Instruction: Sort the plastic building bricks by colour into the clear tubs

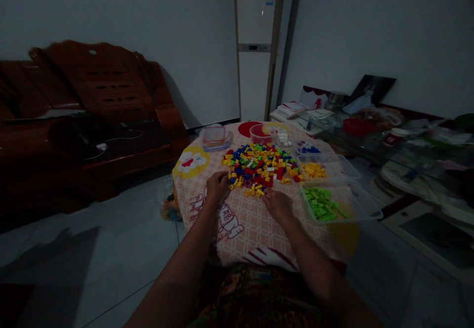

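Observation:
A mixed heap of small toy building bricks (259, 164) in yellow, red, blue, green and white lies spread on the round, cloth-covered table (255, 227). At the heap's left edge is my left hand (217, 187), its fingers curled inward; whatever they hold is hidden. My right hand (278, 205) rests at the near edge, fingers drawn together beside some yellow bricks (255, 190). Too little shows to name anything between those fingertips. Right of the heap, a clear tray of green bricks (322, 203) stands in front of another with yellow bricks (314, 170).
Blue bricks (310, 150) and white bricks (283, 138) sit in containers farther back. Behind the heap are a round clear tub (261, 134) and stacked lidded boxes (215, 137). A wooden bench (107, 96) stands left; a cluttered glass table (344, 135) is at right.

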Motion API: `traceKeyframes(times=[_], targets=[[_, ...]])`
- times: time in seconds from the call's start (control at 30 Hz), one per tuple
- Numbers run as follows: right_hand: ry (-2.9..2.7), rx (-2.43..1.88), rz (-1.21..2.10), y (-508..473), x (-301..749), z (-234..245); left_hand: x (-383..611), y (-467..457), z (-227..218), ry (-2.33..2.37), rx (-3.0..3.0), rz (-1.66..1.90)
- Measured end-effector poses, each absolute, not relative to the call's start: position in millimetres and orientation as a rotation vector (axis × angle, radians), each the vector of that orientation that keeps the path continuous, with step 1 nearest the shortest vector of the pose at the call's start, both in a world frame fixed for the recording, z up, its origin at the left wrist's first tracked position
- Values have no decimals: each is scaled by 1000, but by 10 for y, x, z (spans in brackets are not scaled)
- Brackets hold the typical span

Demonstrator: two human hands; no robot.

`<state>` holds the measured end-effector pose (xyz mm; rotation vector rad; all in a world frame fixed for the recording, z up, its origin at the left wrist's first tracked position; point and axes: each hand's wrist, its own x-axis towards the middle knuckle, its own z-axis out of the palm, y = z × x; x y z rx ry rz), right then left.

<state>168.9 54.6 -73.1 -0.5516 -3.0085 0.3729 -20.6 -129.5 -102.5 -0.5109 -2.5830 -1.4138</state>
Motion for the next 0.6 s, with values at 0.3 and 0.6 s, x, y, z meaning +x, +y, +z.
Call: traceKeyframes(times=[0.3,0.6], targets=[[-2889,-613,389,628,1907,-537,-215,-1312,-1010,-2550,-544,-1441],[-2409,-1097,121,1627,1950,197,-217,-1301,-1019,-2543,-529,-1452]])
